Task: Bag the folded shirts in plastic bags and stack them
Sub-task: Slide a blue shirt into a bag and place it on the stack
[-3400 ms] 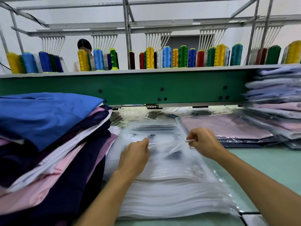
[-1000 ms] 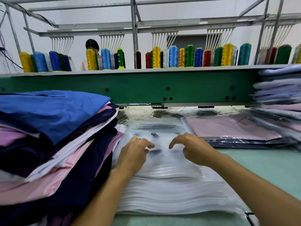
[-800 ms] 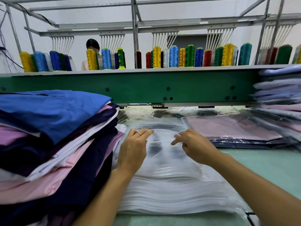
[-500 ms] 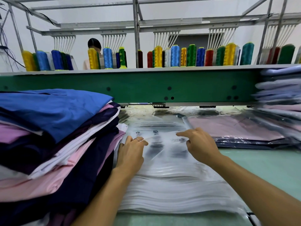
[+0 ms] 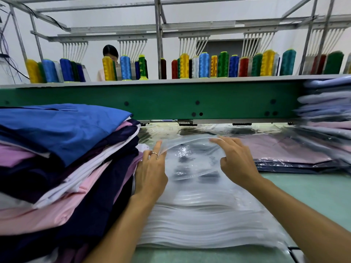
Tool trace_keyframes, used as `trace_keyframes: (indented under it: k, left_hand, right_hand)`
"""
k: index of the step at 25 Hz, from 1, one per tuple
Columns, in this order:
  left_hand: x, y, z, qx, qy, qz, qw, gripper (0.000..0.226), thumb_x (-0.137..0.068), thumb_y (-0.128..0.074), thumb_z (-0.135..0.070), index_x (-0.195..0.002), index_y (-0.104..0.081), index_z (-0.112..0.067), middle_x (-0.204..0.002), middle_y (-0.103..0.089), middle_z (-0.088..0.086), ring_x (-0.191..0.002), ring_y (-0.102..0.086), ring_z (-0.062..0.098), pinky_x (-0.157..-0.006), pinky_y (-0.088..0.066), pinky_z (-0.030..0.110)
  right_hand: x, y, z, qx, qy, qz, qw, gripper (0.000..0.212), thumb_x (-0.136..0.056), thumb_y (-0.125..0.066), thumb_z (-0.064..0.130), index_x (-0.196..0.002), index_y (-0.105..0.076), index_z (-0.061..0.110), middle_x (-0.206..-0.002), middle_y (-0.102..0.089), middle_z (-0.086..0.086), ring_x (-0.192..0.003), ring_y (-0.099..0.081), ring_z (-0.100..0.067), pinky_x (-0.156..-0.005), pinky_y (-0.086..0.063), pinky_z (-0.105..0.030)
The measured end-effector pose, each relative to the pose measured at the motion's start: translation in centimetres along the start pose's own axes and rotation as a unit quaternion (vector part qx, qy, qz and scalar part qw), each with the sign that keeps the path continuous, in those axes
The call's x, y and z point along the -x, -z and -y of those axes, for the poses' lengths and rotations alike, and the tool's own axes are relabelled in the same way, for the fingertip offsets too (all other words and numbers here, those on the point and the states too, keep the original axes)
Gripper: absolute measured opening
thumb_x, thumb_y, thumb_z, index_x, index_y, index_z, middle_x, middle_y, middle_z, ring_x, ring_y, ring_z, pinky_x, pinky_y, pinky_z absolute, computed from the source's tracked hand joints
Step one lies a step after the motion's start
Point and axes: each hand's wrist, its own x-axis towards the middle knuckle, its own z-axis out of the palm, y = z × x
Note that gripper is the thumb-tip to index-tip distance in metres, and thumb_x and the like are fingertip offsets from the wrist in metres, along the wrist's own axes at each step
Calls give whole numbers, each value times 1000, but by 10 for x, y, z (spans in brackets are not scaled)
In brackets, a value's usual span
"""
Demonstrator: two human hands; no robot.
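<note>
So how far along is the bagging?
Done: bagged shirts are stacked at right, with a pink bagged shirt lying flat nearer centre. In hand: the left hand and right hand lift the far edge of the top bag off the empty-bag stack; the exact grip is hidden, and no shirt is inside. Left: a tall pile of unbagged folded shirts, so plenty remains.

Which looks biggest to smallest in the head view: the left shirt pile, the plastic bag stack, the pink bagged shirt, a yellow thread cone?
1. shirt pile
2. plastic bag stack
3. pink bagged shirt
4. yellow thread cone
The cone stands farthest back, so its true size is unsure.
</note>
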Motion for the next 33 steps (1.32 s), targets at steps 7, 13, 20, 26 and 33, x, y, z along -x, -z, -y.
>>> trace_keyframes:
  k: [7, 13, 20, 26, 33]
  left_hand:
    - [-1, 4, 7, 51, -115, 149, 981, 43, -76, -54, 8, -83, -48, -34, -147, -41, -7, -138, -32, 22, -99, -36, 33]
    - [6, -2, 0, 100, -71, 194, 973, 63, -90, -59, -19, -138, -24, -42, -122, -53, -6, -111, -51, 25, -75, -44, 38]
    - [12, -19, -4, 68, -11, 357, 932, 66, -88, -30, -77, -143, -39, -41, -155, -38, -12, -146, -26, 24, -113, -22, 57]
    - [-4, 31, -24, 39, -22, 361, 932, 73, -88, -49, -68, -141, -42, -18, -140, -54, 10, -131, -45, 34, -106, -34, 51]
    - [-69, 155, -11, -136, -26, 195, 971, 46, -87, -62, -34, -128, -51, -15, -128, -60, 10, -120, -54, 35, -102, -40, 49]
  right_hand:
    - [1, 1, -17, -9, 57, 166, 984, 61, -86, -52, -3, -112, -40, 50, -98, -68, 14, -70, -60, -9, -55, -51, -29]
    - [5, -13, -20, -37, 62, 273, 959, 82, -88, -66, 22, -135, -23, 72, -107, -56, 20, -74, -59, -6, -63, -55, -37]
    - [11, -24, -21, -43, 31, 335, 941, 41, -88, -51, 73, -113, -67, 45, -108, -58, 20, -94, -57, -2, -86, -50, -31]
    - [5, -14, 9, -48, -19, 331, 942, 50, -89, -43, 78, -106, -69, 39, -105, -68, 15, -94, -62, -6, -87, -52, -35]
    - [-40, 12, 147, -398, -43, 179, 899, 25, -98, -46, 5, -99, -70, 11, -80, -75, -9, -67, -64, -18, -57, -48, -27]
